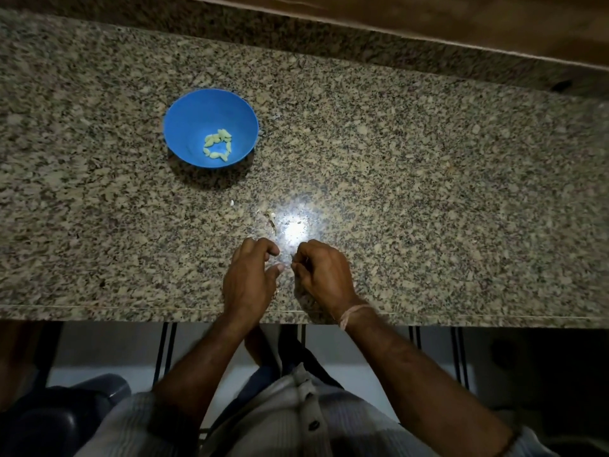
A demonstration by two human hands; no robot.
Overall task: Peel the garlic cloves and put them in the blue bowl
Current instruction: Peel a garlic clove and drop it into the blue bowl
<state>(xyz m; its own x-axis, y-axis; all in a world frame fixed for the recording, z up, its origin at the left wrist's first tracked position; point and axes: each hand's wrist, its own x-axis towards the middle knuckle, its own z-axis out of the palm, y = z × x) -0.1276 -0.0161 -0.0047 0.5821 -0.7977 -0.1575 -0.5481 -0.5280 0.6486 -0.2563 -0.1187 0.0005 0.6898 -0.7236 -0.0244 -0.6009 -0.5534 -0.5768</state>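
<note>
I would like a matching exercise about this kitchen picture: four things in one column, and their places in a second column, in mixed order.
Column 1
1. blue bowl
2. peeled cloves
3. skin scraps
4. thread band

Column 2
A. around the right wrist
B. lying on the counter, beside the light spot
C. inside the bowl
D. standing on the counter, farther away and to the left of the scraps

Pairs: 1-D, 2-C, 3-B, 4-A.

Speckled granite countertop [428,159], dim; bright glare spot [295,230] near front edge (reflected light). Wood strip [461,21] behind, pale floor [115,351] below.
</note>
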